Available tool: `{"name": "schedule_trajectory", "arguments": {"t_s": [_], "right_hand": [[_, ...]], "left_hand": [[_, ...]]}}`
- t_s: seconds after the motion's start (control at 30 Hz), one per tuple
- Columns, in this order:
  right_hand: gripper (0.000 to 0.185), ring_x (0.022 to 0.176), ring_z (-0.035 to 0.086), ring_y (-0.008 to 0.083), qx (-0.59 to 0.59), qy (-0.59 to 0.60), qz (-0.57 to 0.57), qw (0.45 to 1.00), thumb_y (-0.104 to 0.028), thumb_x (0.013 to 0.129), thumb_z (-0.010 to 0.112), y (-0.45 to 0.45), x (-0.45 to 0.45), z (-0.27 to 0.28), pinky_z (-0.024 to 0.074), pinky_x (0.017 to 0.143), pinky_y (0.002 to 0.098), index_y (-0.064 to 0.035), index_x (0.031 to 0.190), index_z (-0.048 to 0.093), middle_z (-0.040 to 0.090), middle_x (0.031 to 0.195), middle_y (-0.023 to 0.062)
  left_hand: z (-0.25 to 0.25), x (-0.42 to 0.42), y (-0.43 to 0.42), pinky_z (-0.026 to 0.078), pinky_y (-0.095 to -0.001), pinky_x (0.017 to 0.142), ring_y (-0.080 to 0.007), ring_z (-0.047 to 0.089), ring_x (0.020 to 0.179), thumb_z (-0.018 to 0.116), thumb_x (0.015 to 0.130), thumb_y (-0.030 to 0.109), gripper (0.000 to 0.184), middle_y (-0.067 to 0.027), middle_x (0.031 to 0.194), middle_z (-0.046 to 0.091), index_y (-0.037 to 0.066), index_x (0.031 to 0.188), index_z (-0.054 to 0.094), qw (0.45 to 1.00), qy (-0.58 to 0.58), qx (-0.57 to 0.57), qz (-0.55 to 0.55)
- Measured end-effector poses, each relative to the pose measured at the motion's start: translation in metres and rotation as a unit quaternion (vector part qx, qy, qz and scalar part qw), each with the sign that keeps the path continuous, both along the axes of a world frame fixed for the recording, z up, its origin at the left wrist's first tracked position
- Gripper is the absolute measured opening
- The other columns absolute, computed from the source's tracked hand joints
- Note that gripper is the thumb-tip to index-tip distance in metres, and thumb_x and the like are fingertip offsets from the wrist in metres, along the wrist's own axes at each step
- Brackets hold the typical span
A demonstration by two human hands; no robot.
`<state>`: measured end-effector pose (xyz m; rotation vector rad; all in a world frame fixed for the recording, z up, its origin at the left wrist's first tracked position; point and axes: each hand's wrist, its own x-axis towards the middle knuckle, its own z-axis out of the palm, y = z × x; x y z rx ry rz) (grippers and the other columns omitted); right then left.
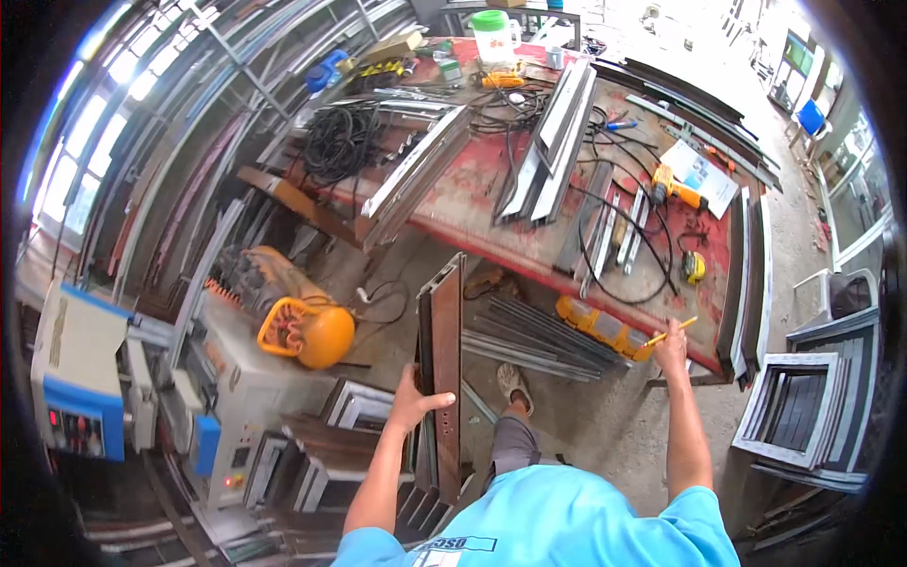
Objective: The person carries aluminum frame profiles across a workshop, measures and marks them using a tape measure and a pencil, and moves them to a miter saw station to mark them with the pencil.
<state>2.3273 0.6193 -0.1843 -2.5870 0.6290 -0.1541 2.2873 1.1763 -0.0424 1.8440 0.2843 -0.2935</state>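
Observation:
My left hand (412, 404) grips a brown metal profile (448, 331) with its thumb across the front face and the fingers round behind. The profile stands nearly upright beside my leg, and several small holes show in its face below the thumb. My right hand (670, 352) is closed round a yellow pencil (687, 323), near the front edge of the red worktable (477, 248). On the table, past the right hand, lie a yellow tape measure (694, 267) and an orange power drill (676, 189) on a printed sheet (710, 168).
Long profiles (551, 142) and black cables cover much of the table. At the left stand an orange-guarded cutting saw (326, 335) and a white-and-blue machine (80, 369). Window frames (789, 411) are stacked on the floor at right; bundled bars (543, 340) lie under the table.

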Motion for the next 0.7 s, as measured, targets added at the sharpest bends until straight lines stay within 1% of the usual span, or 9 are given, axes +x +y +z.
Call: {"name": "schedule_trajectory", "arguments": {"t_s": [0.1,0.13,0.2,0.33,0.4,0.47,0.6,0.67,0.7], "right_hand": [[0.063,0.121,0.053,0.0507,-0.023,0.096,-0.015,0.995,-0.024,0.090,0.072,-0.010,0.037,-0.028,0.0445,0.101,0.0551,-0.0021,0.142,0.043,0.055,0.128,0.0343],[0.069,0.123,0.052,0.0499,-0.003,0.122,-0.031,0.992,-0.027,0.089,0.073,-0.012,0.049,-0.035,0.0433,0.104,0.0549,-0.0004,0.144,0.042,0.055,0.130,0.0353],[0.079,0.125,0.051,0.0517,0.006,0.180,-0.063,0.982,-0.032,0.087,0.076,0.004,0.066,-0.016,0.0402,0.108,0.0556,0.0020,0.147,0.038,0.052,0.134,0.0373],[0.094,0.136,0.041,0.0548,-0.023,0.214,-0.050,0.975,-0.037,0.085,0.077,0.020,0.075,-0.010,0.0345,0.115,0.0548,0.0050,0.154,0.028,0.047,0.140,0.0400],[0.100,0.138,0.039,0.0548,-0.027,0.240,-0.055,0.969,-0.039,0.085,0.077,0.026,0.075,-0.002,0.0305,0.118,0.0538,0.0051,0.156,0.023,0.042,0.146,0.0400],[0.104,0.143,0.030,0.0553,-0.013,0.257,-0.062,0.964,-0.040,0.084,0.079,0.027,0.079,0.002,0.0280,0.121,0.0530,0.0035,0.158,0.019,0.034,0.151,0.0399],[0.108,0.145,0.025,0.0576,0.010,0.274,-0.081,0.958,-0.041,0.082,0.080,0.033,0.083,0.012,0.0269,0.121,0.0527,0.0020,0.159,0.018,0.029,0.154,0.0403],[0.108,0.145,0.024,0.0574,0.006,0.274,-0.075,0.959,-0.041,0.082,0.080,0.033,0.083,0.011,0.0266,0.122,0.0526,0.0019,0.159,0.018,0.028,0.154,0.0404],[0.107,0.146,0.023,0.0566,-0.016,0.258,-0.063,0.964,-0.040,0.081,0.081,0.031,0.078,0.004,0.0259,0.122,0.0530,0.0023,0.158,0.020,0.026,0.155,0.0402]], "left_hand": [[-0.009,0.127,0.013,0.043,-0.0401,0.105,-0.0312,0.057,0.120,0.095,0.058,0.039,0.100,-0.0242,0.125,0.059,-0.008,0.131,0.045,0.997,-0.009,0.050,-0.065],[-0.003,0.169,0.013,0.039,-0.0414,0.110,-0.0343,0.052,0.127,0.094,0.061,0.041,0.106,-0.0285,0.134,0.054,-0.009,0.139,0.042,0.993,-0.003,0.083,-0.085],[-0.028,0.249,0.015,0.044,-0.0407,0.104,-0.0335,0.058,0.119,0.095,0.058,0.043,0.102,-0.0269,0.126,0.059,-0.008,0.131,0.046,0.989,-0.042,0.109,-0.092],[-0.062,0.400,0.012,0.045,-0.0410,0.105,-0.0341,0.058,0.123,0.095,0.056,0.043,0.109,-0.0283,0.132,0.059,-0.010,0.137,0.044,0.992,-0.012,0.034,-0.124],[-0.013,0.449,-0.009,0.044,-0.0469,0.106,-0.0356,0.054,0.129,0.093,0.058,0.044,0.111,-0.0283,0.138,0.055,-0.009,0.142,0.043,0.987,0.074,0.027,-0.140],[-0.086,0.520,-0.001,0.039,-0.0562,0.109,-0.0385,0.045,0.139,0.091,0.060,0.047,0.117,-0.0289,0.149,0.045,-0.007,0.149,0.037,0.980,0.111,0.003,-0.164],[-0.072,0.585,-0.037,0.031,-0.0550,0.115,-0.0383,0.039,0.144,0.087,0.062,0.049,0.122,-0.0280,0.155,0.039,-0.005,0.156,0.029,0.975,0.151,0.071,-0.144],[-0.122,0.630,-0.028,0.036,-0.0535,0.112,-0.0347,0.048,0.137,0.084,0.071,0.049,0.094,-0.0231,0.147,0.052,-0.002,0.144,0.053,0.972,0.162,-0.021,-0.169],[-0.111,0.636,-0.030,0.033,-0.0567,0.113,-0.0372,0.042,0.141,0.085,0.068,0.052,0.103,-0.0251,0.151,0.047,-0.004,0.147,0.047,0.971,0.162,-0.026,-0.172]]}}
